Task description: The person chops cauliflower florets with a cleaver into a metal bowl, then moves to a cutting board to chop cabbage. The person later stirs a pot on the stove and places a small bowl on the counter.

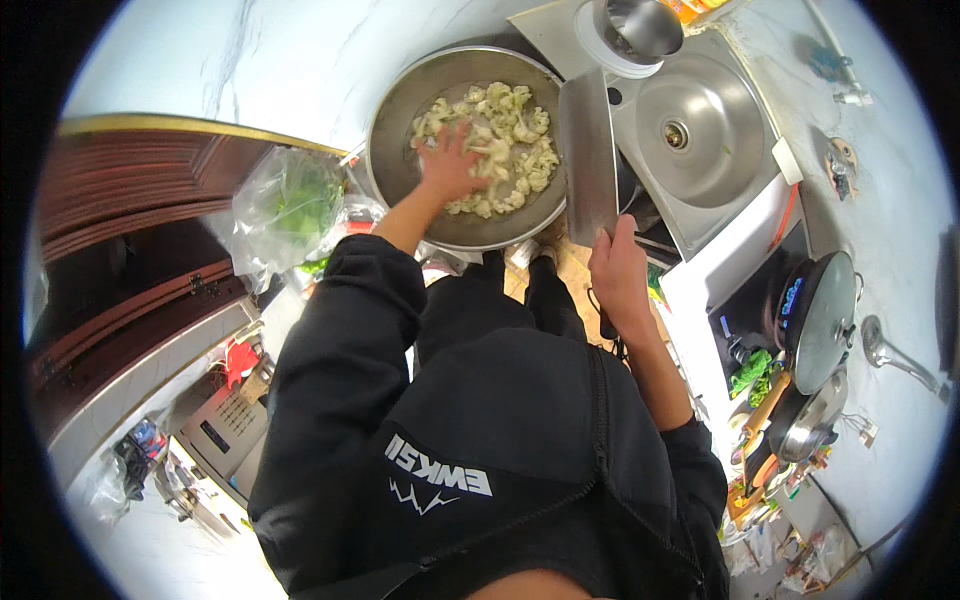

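Observation:
A wide metal pan or basin (390,97) holds many cauliflower florets (517,112), with what looks like water around them. My left hand (452,166), fingers spread, lies on the florets at the left side of the basin; whether it grips any cannot be told. My right hand (621,262) is closed on the handle of a broad-bladed cleaver (589,157). The blade points away from me, beside the basin's right rim, partly in front of the sink's edge.
A stainless steel sink (705,112) lies to the right, with a steel bowl (643,30) behind it. A clear plastic bag of greens (292,202) hangs at left. Nearer on the right are a glass-lidded pan (825,322), a lit blue display, and a ladle (892,352) by the wall.

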`<state>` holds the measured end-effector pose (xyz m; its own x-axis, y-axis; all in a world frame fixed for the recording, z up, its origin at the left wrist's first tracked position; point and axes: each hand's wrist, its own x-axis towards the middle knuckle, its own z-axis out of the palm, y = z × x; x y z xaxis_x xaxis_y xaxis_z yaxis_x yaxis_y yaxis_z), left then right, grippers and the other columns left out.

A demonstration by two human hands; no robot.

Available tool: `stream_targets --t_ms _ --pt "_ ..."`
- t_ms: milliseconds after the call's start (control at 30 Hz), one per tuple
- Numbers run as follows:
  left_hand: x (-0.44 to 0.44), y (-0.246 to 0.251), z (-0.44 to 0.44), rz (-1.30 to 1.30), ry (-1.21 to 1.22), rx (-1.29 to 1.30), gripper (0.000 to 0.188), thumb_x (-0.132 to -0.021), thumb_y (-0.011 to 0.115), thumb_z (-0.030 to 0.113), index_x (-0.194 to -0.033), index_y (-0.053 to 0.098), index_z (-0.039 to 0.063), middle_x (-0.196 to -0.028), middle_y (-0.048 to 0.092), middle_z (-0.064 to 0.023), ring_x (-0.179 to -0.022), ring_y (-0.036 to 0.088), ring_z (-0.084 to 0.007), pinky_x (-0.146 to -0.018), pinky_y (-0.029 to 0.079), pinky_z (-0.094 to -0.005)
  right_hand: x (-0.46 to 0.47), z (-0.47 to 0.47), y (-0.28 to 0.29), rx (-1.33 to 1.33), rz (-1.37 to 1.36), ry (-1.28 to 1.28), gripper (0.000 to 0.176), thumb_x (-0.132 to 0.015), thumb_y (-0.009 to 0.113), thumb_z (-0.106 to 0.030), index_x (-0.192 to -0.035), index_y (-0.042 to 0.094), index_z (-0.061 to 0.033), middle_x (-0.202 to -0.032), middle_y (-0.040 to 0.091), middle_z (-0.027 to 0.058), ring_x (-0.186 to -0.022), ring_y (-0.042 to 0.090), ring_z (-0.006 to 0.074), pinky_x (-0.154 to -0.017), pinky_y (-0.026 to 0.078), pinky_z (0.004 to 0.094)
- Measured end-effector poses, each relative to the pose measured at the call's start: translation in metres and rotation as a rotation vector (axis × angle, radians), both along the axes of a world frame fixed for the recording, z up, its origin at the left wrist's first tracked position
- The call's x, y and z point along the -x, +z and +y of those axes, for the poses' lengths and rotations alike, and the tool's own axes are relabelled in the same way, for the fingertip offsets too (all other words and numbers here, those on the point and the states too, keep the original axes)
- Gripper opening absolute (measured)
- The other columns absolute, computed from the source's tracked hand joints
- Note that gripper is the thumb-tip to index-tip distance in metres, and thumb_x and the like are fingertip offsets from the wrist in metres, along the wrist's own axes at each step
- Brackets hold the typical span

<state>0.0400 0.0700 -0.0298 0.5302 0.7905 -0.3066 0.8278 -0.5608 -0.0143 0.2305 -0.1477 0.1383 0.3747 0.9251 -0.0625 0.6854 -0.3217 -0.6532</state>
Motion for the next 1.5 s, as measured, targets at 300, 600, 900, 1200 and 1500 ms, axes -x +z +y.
stream_targets --t_ms 300,600,900,1200,1500 --pt "-0.01 -0.024 -0.03 -0.267 0.008 -0.06 0.073 -0.082 0.052 0.058 -0.144 0.022 0.032 -0.152 0.007 -0.0137 -0.139 0.012 -0.0326 -0.095 0.019 -0.0721 -0.011 -0.018 -0.016 -0.02 0.109 -0.102 0.014 -0.092 0.043 -0.013 -0.091 0.036 -0.0016 -0.057 0.052 0.0144 -0.047 0.053 0.0261 -0.046 0.04 0.0385" --pt "-0.001 -0.018 0.04 -0.604 0.47 -0.164 0.055 -0.082 0.056 0.048 -0.118 0.051 0.006 -0.124 0.047 -0.0141 -0.106 0.05 -0.0382 -0.082 0.04 -0.0575 -0.018 -0.031 -0.012 0.073 0.134 -0.207 0.015 -0.092 0.043 -0.014 -0.092 0.036 -0.0009 -0.062 0.053 0.0193 -0.057 0.052 0.0322 -0.051 0.04 0.0425" --pt "-0.04 -0.016 0.013 -0.363 0.009 -0.128 0.043 -0.084 0.058 0.028 -0.126 0.05 0.024 -0.139 0.035 -0.0076 -0.125 0.033 -0.0377 -0.099 0.03 -0.0601 -0.013 -0.032 -0.021 0.039 0.154 -0.162 0.016 -0.092 0.045 -0.014 -0.088 0.035 -0.0014 -0.057 0.049 0.0097 -0.049 0.049 0.017 -0.046 0.04 0.0341" --pt "0.012 -0.035 0.028 -0.912 0.494 0.308 0.022 -0.084 0.061 0.018 -0.104 0.064 0.009 -0.097 0.061 -0.0108 -0.08 0.061 -0.0235 -0.07 0.049 -0.0371 -0.005 -0.028 -0.01 0.062 0.205 -0.15 0.016 -0.091 0.045 -0.013 -0.088 0.036 -0.0007 -0.06 0.052 0.0162 -0.053 0.052 0.0276 -0.047 0.04 0.0386" --pt "0.01 -0.026 0.066 -0.856 0.405 -0.32 0.044 -0.083 0.061 0.033 -0.123 0.055 0.015 -0.13 0.049 -0.0135 -0.117 0.047 -0.0325 -0.094 0.036 -0.0496 0.0 -0.02 -0.002 0.118 0.248 -0.177 0.018 -0.092 0.046 -0.015 -0.09 0.037 -0.0003 -0.062 0.055 0.024 -0.058 0.057 0.0421 -0.05 0.042 0.0458"
